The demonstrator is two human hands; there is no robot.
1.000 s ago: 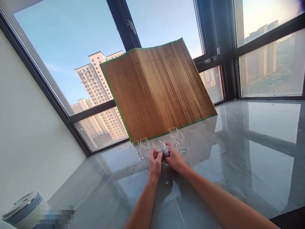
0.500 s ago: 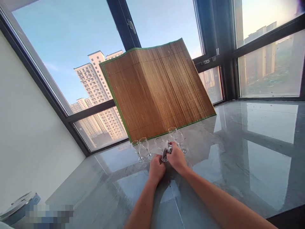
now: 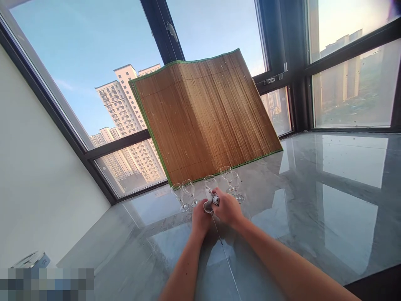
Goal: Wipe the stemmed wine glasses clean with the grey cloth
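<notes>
A small stemmed wine glass [image 3: 210,183] is held upright over the grey marble counter [image 3: 313,200]. My left hand [image 3: 199,218] is closed low on the glass, around its stem. My right hand [image 3: 228,207] pinches a small grey cloth [image 3: 209,203] against the lower side of the glass. Two empty glasses [image 3: 184,193] stand to the left of it, and two more glasses [image 3: 231,182] stand just right of my right hand.
A bamboo mat [image 3: 205,115] with green edging leans against the window behind the glasses. Dark window frames [image 3: 163,29] run along the back and right. A white wall [image 3: 34,179] closes the left side. A round lidded container [image 3: 29,261] sits at the lower left.
The held glass has been raised and turned more upright, its bowl now above both hands. The cloth has slid from the bowl's rim down to its lower side. The view drifted slightly.
</notes>
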